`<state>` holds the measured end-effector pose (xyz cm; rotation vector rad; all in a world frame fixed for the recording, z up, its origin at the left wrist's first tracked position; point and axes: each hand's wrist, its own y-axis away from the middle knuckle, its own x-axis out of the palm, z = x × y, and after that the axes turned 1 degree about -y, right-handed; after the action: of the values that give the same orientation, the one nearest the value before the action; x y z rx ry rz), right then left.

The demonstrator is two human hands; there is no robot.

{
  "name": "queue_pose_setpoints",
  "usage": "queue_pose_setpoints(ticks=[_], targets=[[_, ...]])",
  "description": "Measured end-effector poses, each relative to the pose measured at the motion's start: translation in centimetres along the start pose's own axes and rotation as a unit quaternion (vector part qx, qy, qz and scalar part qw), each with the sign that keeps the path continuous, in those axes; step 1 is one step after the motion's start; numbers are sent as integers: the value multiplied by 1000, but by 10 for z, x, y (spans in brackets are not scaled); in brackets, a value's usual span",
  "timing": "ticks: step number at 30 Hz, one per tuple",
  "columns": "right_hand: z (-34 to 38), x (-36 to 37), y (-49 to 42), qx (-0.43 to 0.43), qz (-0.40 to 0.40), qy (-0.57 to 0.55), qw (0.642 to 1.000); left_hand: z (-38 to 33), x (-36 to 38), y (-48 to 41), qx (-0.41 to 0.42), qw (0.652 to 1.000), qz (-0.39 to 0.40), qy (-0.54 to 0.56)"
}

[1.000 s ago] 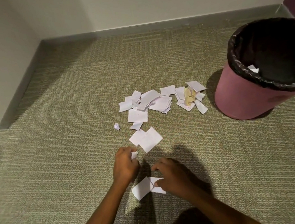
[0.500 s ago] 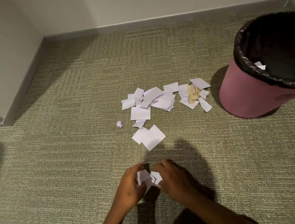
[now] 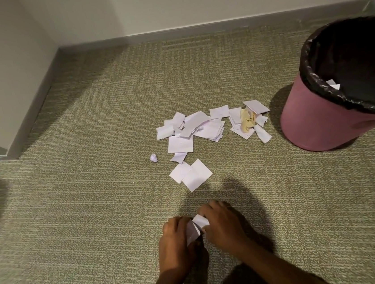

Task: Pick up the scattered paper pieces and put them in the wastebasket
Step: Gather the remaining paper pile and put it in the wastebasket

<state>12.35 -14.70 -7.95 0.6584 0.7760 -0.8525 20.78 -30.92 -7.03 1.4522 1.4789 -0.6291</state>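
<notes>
Left hand (image 3: 177, 243) and right hand (image 3: 224, 226) — low over the olive woven carpet (image 3: 95, 199), fingers curled, together gripping a small bunch of white paper pieces (image 3: 197, 226) between them. Loose white paper squares (image 3: 194, 129) — scattered on the carpet beyond the hands, near the round pink wastebasket (image 3: 315, 122) with black plastic liner (image 3: 315, 85). Small crumpled paper ball (image 3: 153, 157) lies just left of the pile.

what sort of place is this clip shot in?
Probably an office or hotel-style interior, in a corner of a room: wall-to-wall olive carpet, a grey baseboard and a pink wastebasket with a black liner. Can't narrow it further.
</notes>
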Motion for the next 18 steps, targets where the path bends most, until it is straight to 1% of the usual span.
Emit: queue_pose_setpoints(ticks=[5, 10, 12, 14, 16, 18], targets=[[-10, -12, -16, 20, -34, 3, 999, 4, 4, 0, 15, 1000, -12, -14], [-17, -34, -54, -4, -79, 36, 996, 6, 9, -1, 8, 999, -34, -20], [-20, -40, -72, -38, -91, 46, 994, 4, 9, -2, 3, 999, -51, -3], [-22, -43, -86, -65, -87, 42, 993, -1, 6, -4, -27, 997, -66, 30], [-21, -45, -95, -53, -66, 44, 995, -5, 3, -5, -51, 993, -89, 57], [-17, -45, -101, -28, -59, 57, 996, -7, 3, -8, -48, 992, -102, 57]])
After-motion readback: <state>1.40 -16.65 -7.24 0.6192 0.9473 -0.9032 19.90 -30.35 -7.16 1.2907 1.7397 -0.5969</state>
